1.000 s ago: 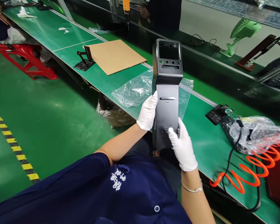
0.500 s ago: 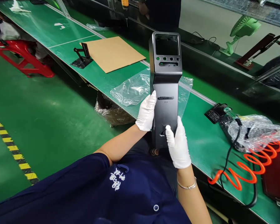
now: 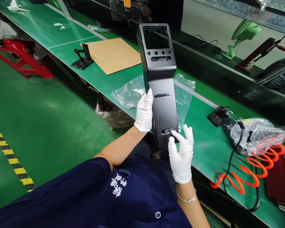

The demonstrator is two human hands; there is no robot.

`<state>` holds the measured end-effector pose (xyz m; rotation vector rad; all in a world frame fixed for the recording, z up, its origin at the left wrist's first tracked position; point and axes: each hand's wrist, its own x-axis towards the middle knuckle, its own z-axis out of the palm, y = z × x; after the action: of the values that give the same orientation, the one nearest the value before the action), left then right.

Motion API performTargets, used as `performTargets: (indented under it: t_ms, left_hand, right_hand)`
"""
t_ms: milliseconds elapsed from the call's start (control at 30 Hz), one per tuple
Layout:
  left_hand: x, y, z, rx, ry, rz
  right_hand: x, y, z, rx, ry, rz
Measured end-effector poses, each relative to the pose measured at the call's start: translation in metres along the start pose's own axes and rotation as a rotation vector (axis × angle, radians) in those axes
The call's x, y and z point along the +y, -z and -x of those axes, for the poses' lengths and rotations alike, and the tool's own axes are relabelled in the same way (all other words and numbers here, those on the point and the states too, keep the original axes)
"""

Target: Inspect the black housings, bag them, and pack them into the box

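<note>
A tall black plastic housing (image 3: 165, 109) stands up in front of me, leaning a little to the left. It has a square window at its top, a row of round holes, and slots marked MAX and MIN. My left hand (image 3: 144, 110), in a white glove, grips its left edge; the fingers behind it are hidden. My right hand (image 3: 181, 153), gloved too, has its fingers apart, with the index fingertip at the slot near the lower end. Behind the housing lies a clear plastic bag (image 3: 129, 93) on the green bench (image 3: 123, 80).
A cardboard sheet (image 3: 114, 57) and a small black stand (image 3: 83, 58) lie on the bench further left. To the right are a plastic-wrapped item (image 3: 258, 134), an orange coiled hose (image 3: 254, 172) and a black cable. An orange screwdriver (image 3: 127, 8) hangs overhead.
The housing has shifted left and tilted leftward at its top. My right hand has let go of its right side and moved down, fingers spread, one fingertip at the lower slot.
</note>
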<state>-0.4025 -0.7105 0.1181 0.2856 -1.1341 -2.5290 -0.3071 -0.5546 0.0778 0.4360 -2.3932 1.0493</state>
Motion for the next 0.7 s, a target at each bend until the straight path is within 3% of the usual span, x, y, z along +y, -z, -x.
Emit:
performTargets:
  t_ms: [200,400,467,600,700]
  left_hand:
    - [-0.006,0.000,0.002,-0.028,-0.035,0.102]
    - [-0.003,0.000,0.002,-0.030,0.031,0.110]
    - [0.000,0.000,0.001,-0.045,0.087,0.116]
    - [0.006,-0.001,0.001,-0.042,0.212,0.161]
    - [0.007,-0.002,0.000,-0.022,0.230,0.196]
  right_hand:
    - [-0.010,-0.009,0.002,-0.001,-0.038,-0.057]
    - [-0.011,-0.010,0.005,-0.018,-0.011,-0.126]
    - [-0.006,-0.006,0.004,0.024,-0.112,-0.258]
    - [0.008,0.005,-0.002,0.172,-0.443,-0.595]
    - [0.013,0.012,-0.006,0.093,-0.553,-0.693]
